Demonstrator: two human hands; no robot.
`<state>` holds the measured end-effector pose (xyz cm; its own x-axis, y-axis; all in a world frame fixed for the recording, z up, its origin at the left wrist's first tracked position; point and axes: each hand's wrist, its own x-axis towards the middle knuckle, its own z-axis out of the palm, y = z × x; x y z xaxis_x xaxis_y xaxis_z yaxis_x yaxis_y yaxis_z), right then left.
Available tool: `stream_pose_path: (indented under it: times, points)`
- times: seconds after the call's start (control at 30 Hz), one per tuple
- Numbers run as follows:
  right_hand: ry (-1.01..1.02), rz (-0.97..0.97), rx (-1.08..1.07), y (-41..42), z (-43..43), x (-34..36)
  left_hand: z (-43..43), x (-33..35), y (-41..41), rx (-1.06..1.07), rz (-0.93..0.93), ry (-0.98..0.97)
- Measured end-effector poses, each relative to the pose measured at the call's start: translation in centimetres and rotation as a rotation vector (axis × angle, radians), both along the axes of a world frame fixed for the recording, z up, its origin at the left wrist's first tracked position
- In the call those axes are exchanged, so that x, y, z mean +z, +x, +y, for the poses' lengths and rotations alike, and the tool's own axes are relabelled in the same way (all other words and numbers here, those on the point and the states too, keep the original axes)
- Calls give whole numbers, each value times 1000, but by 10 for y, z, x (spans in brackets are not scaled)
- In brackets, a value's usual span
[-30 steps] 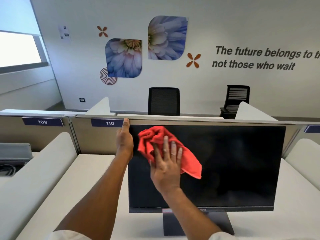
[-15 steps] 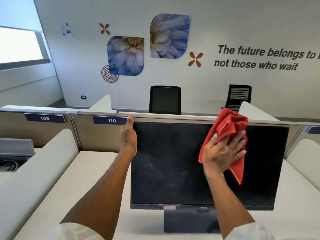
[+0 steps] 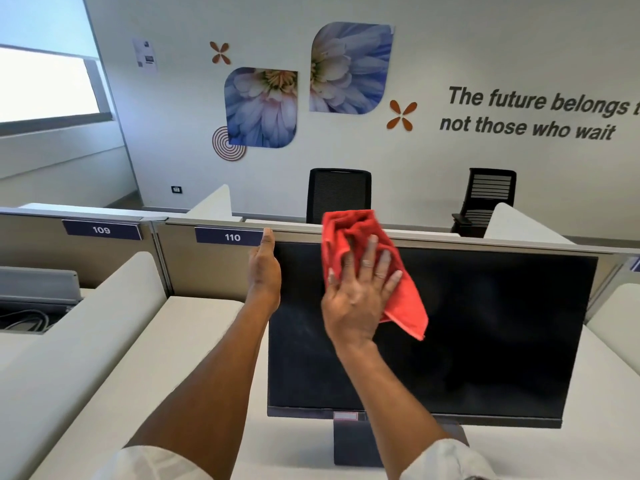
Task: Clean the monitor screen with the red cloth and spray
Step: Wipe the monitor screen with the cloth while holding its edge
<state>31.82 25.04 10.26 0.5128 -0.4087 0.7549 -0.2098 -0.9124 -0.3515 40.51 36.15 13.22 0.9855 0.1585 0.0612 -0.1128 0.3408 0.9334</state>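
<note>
Red cloth (image 3: pixel 403 303) pressed flat under right hand (image 3: pixel 356 299), upper-left monitor screen (image 3: pixel 485 334).

Bright, even daylight. Window (image 3: pixel 45 84) far left of fingers (image 3: pixel 372 251) blown out white. Shadows soft, faint. Dark monitor screen (image 3: pixel 485 323) right of fingers carries dim smudgy sheen. Wide-angle bowing toward edges; slight overall softness.

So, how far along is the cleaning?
Done: the monitor looks dark and even on its right side. In hand: the right hand presses the red cloth on its upper left; the left hand holds its edge. Left: faint smears lower left, probably.
</note>
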Motion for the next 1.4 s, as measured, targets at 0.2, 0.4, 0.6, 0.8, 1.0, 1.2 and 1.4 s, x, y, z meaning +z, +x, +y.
stream_pose_path:
  times: [0.2,0.4,0.6,0.8,1.0,1.2,1.4]
  points:
    - [-218,65,219,14,42,-4,7,-1,-1,-203,-14,-99]
    - [-244,-44,152,6,-5,2,2,1,-1,-54,-37,-52]
    - [-54,-69,-66,-18,-75,0,3,-2,-5,-52,-14,53]
    - [80,-55,-73,-13,-47,-1,9,-2,-8,-146,26,0]
    - [-121,38,136,4,22,-5,15,5,-15,-400,64,-148]
    - [-214,78,242,17,51,-9,30,3,-19,-550,15,-177]
    - [-336,133,325,-3,51,-58,44,6,-14,-630,85,-83]
